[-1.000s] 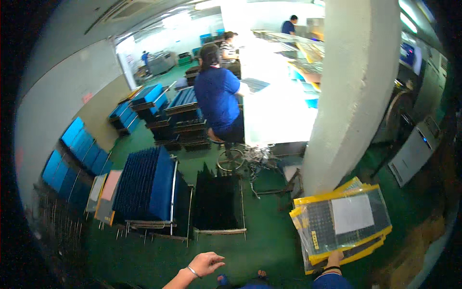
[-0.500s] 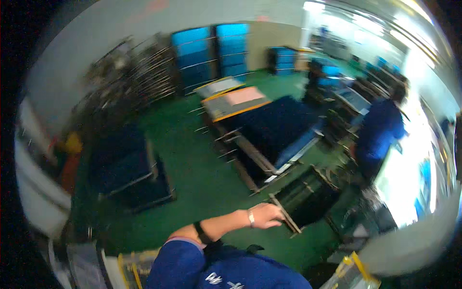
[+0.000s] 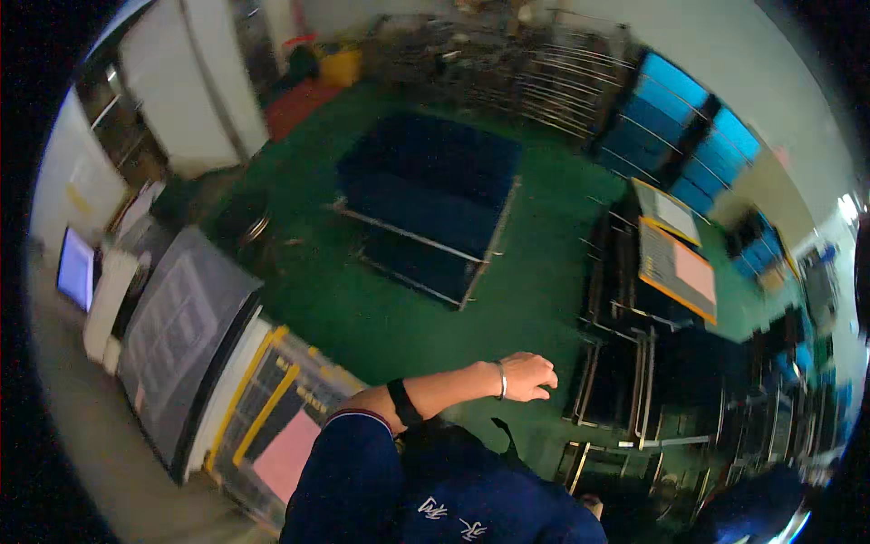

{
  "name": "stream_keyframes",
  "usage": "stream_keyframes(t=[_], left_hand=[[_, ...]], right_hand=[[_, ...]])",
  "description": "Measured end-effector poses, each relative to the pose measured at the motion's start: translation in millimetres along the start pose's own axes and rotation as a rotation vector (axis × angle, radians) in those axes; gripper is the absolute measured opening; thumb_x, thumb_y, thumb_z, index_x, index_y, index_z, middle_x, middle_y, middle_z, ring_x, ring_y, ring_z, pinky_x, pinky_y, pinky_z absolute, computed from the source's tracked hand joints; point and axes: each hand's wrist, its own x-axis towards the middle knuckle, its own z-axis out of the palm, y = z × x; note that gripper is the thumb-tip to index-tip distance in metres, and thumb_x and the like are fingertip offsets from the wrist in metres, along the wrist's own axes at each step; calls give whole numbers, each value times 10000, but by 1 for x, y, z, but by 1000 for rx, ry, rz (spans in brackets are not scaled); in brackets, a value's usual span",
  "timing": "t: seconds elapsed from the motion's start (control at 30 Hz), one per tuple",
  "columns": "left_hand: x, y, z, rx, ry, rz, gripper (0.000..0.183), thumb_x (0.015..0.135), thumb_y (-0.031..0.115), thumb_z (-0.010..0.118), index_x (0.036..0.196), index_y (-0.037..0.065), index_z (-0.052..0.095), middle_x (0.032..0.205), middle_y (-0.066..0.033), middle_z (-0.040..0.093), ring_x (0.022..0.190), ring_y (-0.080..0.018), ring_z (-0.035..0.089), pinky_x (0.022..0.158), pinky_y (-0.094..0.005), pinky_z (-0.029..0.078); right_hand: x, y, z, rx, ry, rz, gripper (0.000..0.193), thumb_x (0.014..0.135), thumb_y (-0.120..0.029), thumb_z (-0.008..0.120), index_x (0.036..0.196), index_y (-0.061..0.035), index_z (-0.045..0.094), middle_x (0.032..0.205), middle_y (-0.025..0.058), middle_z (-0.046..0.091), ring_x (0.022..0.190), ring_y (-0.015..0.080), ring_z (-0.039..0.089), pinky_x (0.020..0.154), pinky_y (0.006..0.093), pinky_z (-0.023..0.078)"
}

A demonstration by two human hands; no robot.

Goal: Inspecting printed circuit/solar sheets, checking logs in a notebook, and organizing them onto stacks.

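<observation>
My left hand [image 3: 527,376] is stretched out to the right in front of my body, above the green floor. Its fingers are loosely bent with the thumb apart, and nothing shows in them. A silver bracelet [image 3: 502,381] circles the wrist, and a black band [image 3: 404,403] the forearm. Nearest to this hand, on its right, is a metal-framed cart [image 3: 609,385] with dark panels. A low metal frame [image 3: 580,467] stands below it. By my shirt's right edge a small patch of skin [image 3: 591,504] shows, perhaps my right hand; its fingers cannot be made out.
A dark blue cart [image 3: 426,195] with metal rails stands ahead. Yellow-edged frames [image 3: 678,267] lie on the right-hand stack. Blue-panelled racks [image 3: 657,113] and a wire rack [image 3: 566,86] line the wall. More framed screens [image 3: 195,335] lean at left. A person in dark clothing [image 3: 757,508] is at lower right.
My view has swung left, bringing the left-side screens and monitor into sight. My left hand, earlier at the edge of the low metal frame, is now apart from it.
</observation>
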Motion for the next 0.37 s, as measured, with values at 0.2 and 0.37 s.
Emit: stream_keyframes(t=[0.2, 0.37], left_hand=[[-41, -52, -16, -44, 150, -190, 251, 706, 212, 588, 894, 46, 591, 847, -132, 563, 819, -305, 538, 729, -390, 432], [-73, -73, -32, -30, 57, -589, 349, 757, 316, 571, 1007, 72, 566, 1072, -194, 510, 1031, -306, 469, 877, -381, 375]], right_hand=[[184, -51, -20, 543, -234, -135, 187, 685, -89, 580, 861, -27, 587, 801, 109, 617, 731, 233, 591, 647, 315, 462], [226, -207, -20, -354, -151, -837, 254, 682, -197, 614, 885, -48, 587, 839, 122, 613, 800, 249, 587, 697, 355, 453]])
